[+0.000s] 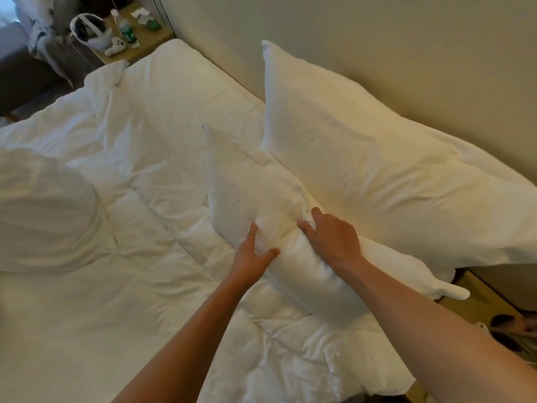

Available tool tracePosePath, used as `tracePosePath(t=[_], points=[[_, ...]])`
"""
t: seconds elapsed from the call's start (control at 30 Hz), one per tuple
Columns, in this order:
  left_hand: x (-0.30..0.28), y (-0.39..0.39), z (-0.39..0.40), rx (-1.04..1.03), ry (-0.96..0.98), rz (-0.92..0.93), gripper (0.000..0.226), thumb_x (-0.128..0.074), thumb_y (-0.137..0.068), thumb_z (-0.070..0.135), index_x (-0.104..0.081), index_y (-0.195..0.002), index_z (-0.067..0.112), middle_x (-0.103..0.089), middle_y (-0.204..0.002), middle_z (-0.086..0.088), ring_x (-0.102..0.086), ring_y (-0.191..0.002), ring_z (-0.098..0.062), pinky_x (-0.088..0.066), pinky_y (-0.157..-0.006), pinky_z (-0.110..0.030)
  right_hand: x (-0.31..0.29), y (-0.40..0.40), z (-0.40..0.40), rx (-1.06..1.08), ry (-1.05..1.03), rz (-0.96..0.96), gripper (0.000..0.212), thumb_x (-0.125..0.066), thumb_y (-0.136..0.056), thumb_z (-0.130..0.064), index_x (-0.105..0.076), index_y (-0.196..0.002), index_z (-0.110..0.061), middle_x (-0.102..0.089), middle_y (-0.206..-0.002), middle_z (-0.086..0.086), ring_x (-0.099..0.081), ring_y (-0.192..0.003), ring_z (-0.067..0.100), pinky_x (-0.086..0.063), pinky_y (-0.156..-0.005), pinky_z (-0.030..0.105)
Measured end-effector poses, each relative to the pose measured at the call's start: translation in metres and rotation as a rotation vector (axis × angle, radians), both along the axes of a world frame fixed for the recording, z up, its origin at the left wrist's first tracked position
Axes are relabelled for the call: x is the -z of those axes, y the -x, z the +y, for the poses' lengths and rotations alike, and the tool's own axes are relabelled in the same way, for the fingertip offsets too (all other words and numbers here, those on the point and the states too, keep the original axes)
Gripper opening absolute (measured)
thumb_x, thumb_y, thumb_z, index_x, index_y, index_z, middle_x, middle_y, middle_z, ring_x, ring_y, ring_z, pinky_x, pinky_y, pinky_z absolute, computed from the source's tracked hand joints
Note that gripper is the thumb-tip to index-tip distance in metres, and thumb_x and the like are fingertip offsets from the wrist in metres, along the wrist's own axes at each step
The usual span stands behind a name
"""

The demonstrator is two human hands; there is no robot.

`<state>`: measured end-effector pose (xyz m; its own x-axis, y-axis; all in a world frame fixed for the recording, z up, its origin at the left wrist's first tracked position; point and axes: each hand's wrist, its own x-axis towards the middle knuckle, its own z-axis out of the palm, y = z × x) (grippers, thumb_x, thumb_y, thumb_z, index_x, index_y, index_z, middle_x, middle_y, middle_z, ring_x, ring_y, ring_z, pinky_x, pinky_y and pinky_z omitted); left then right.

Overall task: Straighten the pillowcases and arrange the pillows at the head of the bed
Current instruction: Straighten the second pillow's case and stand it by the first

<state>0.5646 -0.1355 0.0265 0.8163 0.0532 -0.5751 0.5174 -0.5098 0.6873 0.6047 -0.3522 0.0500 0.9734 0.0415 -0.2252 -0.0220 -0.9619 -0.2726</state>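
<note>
While the far bedside wooden counter (pixel 139 45) is blurring its clutter into vague shapes, two plump white fabric pillows are showing at the head of the wide white bed (pixel 87 286). One large white pillow (pixel 363 158) is leaning on the beige wall (pixel 377 39), its right end running out of frame. One smaller white pillow (pixel 261 199) is lying in front, touching it. Both hands are working it: left hand (pixel 255 254) pressing with fingers spread, right hand (pixel 331 237) curling fingers into the fabric, tips buried.
</note>
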Motion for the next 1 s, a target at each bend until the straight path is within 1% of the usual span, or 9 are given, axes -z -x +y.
tracePosePath(t=[0.1,0.2,0.27,0.4,0.53,0.67,0.8,0.87,1.0], points=[[0.002,0.006,-0.016,-0.029,0.008,-0.026,0.110,-0.073,-0.084,0.059,0.003,-0.161,0.042,-0.021,-0.169,-0.002,-0.036,-0.149,-0.030,-0.042,-0.115,-0.053,-0.004,0.003,-0.005,0.063,-0.191,0.023,0.035,-0.046,-0.106,-0.050,-0.050,-0.086,-0.022,-0.059,-0.073,0.001,-0.063,-0.074,0.034,-0.039,-0.059,0.037],[-0.002,0.009,-0.040,-0.016,0.002,-0.076,0.114,-0.072,-0.081,0.064,0.005,-0.162,0.039,-0.020,-0.169,-0.003,-0.033,-0.150,-0.027,-0.038,-0.118,-0.044,-0.015,0.017,-0.026,0.142,-0.314,0.037,0.043,-0.051,-0.105,-0.048,-0.041,-0.071,-0.023,-0.057,-0.068,-0.002,-0.059,-0.069,0.030,-0.045,-0.061,0.040],[-0.004,0.005,-0.063,0.039,0.011,-0.098,0.116,-0.072,-0.080,0.066,0.005,-0.162,0.039,-0.020,-0.169,-0.004,-0.033,-0.150,-0.027,-0.037,-0.117,-0.042,-0.021,0.025,-0.056,0.190,-0.322,-0.004,0.039,-0.052,-0.105,-0.048,-0.047,-0.075,-0.024,-0.064,-0.073,0.002,-0.059,-0.070,0.030,-0.047,-0.063,0.040],[-0.001,-0.020,-0.126,0.123,0.014,-0.085,0.116,-0.072,-0.082,0.063,0.009,-0.161,0.039,-0.007,-0.171,-0.015,-0.025,-0.154,-0.032,-0.032,-0.118,-0.041,-0.031,0.012,-0.114,0.264,-0.280,-0.066,0.039,-0.054,-0.104,-0.049,-0.057,-0.081,-0.017,-0.064,-0.072,0.003,-0.062,-0.072,0.032,-0.049,-0.064,0.040],[0.004,-0.062,-0.154,0.118,0.022,-0.109,0.115,-0.073,-0.083,0.061,0.006,-0.162,0.036,-0.014,-0.168,-0.021,-0.033,-0.149,-0.036,-0.037,-0.113,-0.038,-0.035,-0.022,-0.130,0.255,-0.297,-0.156,0.039,-0.058,-0.103,-0.044,-0.057,-0.079,-0.013,-0.060,-0.066,0.003,-0.058,-0.066,0.032,-0.045,-0.059,0.041],[0.009,-0.080,-0.145,0.145,0.007,-0.151,0.116,-0.075,-0.081,0.060,0.002,-0.163,0.033,-0.023,-0.167,-0.015,-0.035,-0.148,-0.033,-0.037,-0.113,-0.039,-0.028,-0.034,-0.132,0.270,-0.347,-0.166,0.038,-0.059,-0.102,-0.044,-0.060,-0.080,-0.013,-0.060,-0.065,0.001,-0.059,-0.064,0.030,-0.047,-0.059,0.040],[0.013,-0.042,-0.117,0.082,0.024,-0.141,0.118,-0.081,-0.078,0.057,-0.004,-0.164,0.031,-0.030,-0.165,-0.009,-0.036,-0.148,-0.029,-0.038,-0.117,-0.043,-0.015,-0.007,-0.107,0.254,-0.475,-0.062,0.034,-0.061,-0.102,-0.043,-0.067,-0.082,-0.016,-0.067,-0.070,0.001,-0.065,-0.070,0.024,-0.050,-0.064,0.038],[0.013,-0.021,-0.099,0.003,0.035,-0.154,0.121,-0.084,-0.075,0.054,-0.004,-0.164,0.032,-0.030,-0.166,-0.004,-0.037,-0.148,-0.028,-0.040,-0.117,-0.048,-0.012,0.009,-0.089,0.241,-0.536,-0.036,0.035,-0.062,-0.102,-0.043,-0.065,-0.079,-0.016,-0.067,-0.070,0.001,-0.066,-0.070,0.020,-0.047,-0.063,0.035],[-0.001,-0.001,-0.066,-0.080,0.077,-0.177,0.125,-0.087,-0.075,0.047,0.002,-0.162,0.040,-0.027,-0.168,0.001,-0.039,-0.148,-0.027,-0.042,-0.115,-0.052,-0.026,0.024,-0.049,0.200,-0.666,-0.009,0.040,-0.063,-0.102,-0.040,-0.066,-0.083,-0.005,-0.069,-0.074,0.011,-0.067,-0.074,0.026,-0.049,-0.067,0.041]])
